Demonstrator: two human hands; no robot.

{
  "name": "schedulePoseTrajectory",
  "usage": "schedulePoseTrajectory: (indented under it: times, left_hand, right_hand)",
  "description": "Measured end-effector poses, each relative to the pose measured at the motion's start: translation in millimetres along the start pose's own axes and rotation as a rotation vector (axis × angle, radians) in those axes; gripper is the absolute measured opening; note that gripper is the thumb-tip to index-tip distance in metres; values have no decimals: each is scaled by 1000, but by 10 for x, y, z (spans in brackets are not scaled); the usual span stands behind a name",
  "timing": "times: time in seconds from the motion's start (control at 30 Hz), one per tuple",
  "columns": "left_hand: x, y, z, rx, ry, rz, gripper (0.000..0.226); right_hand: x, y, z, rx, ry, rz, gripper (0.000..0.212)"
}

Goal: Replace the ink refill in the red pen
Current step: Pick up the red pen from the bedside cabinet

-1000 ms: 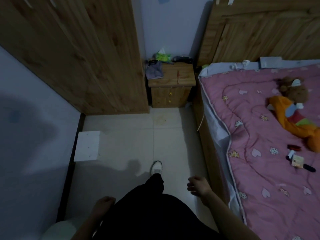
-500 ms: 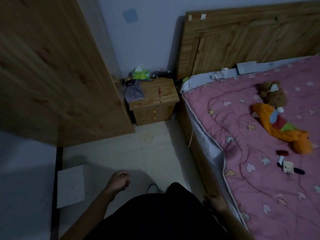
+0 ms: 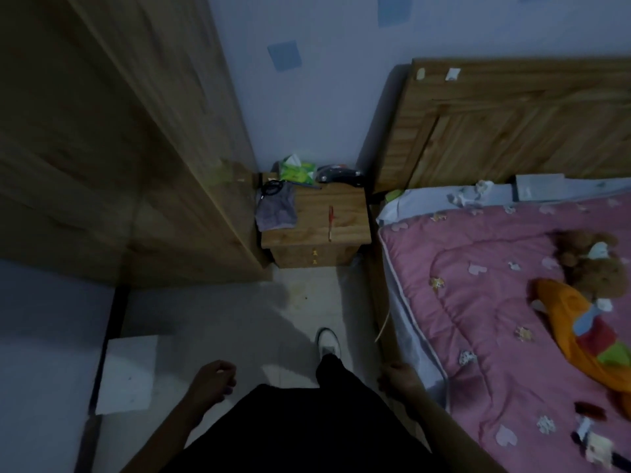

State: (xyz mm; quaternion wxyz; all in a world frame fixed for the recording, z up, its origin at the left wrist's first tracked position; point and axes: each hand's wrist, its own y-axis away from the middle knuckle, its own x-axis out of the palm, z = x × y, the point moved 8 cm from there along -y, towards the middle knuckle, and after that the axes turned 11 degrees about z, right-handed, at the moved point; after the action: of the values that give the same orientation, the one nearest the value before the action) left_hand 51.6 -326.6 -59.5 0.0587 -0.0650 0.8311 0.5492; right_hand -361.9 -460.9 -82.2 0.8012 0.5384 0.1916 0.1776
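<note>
One slim red pen (image 3: 330, 222), paler at its near end, is lying on the wooden nightstand (image 3: 348, 230), sitting well apart at one o'clock from the left hand (image 3: 213, 380) and eleven o'clock from the right hand (image 3: 397, 378). Left hand is hanging loosely curled, empty; right hand's fingers are proving unreadable.

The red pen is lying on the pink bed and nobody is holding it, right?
Only the place is wrong. The head view shows the red pen lying on the wooden nightstand. Nobody is holding it: the left hand and the right hand are both well away from it.
</note>
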Motion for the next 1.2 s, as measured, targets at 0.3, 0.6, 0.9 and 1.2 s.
schedulePoseTrajectory:
  times: [0.3, 0.6, 0.9, 1.2]
  left_hand:
    - [74, -191, -925, 28, 77, -43, 12]
    - [81, -1259, -1682, 14, 23, 16, 12]
    - [309, -2506, -2037, 74, 20, 61, 19]
    - [297, -3125, -2075, 118, 40, 63, 24]
  right_hand:
    - [-179, -678, 1795, -131, 252, 39, 35]
    - [67, -1812, 2274, -101, 75, 95, 20]
    - [178, -3216, 2848, -177, 217, -96, 25]
    - [309, -3948, 3270, -292, 385, -294, 26]
